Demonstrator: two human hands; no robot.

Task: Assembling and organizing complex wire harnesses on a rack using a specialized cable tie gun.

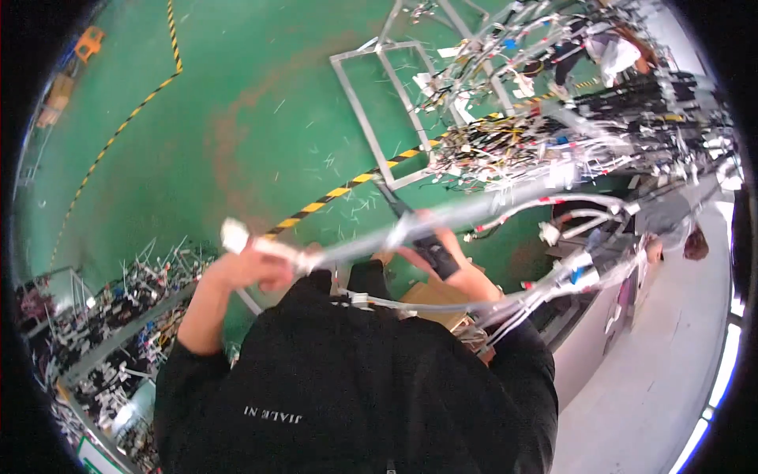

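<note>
My left hand (251,267) is closed round the white connector end of a wire harness (359,246). The harness, a pale grey bundle blurred by motion, stretches rightward past my right hand toward the hanging cables. My right hand (452,254) is wrapped round a black hand tool (430,251) with a long narrow front end pointing up and left. The bundle crosses over this tool; whether the tool touches it I cannot tell. A second grey cable (426,305) runs below both hands, close to my body.
Masses of hanging harnesses (537,150) fill the right, beside a grey metal frame (359,103). A cardboard box (434,299) sits below my right arm. Racks of cables (118,340) stand at left. Co-workers (620,55) are at the right. Yellow-black tape (316,205) marks the green floor.
</note>
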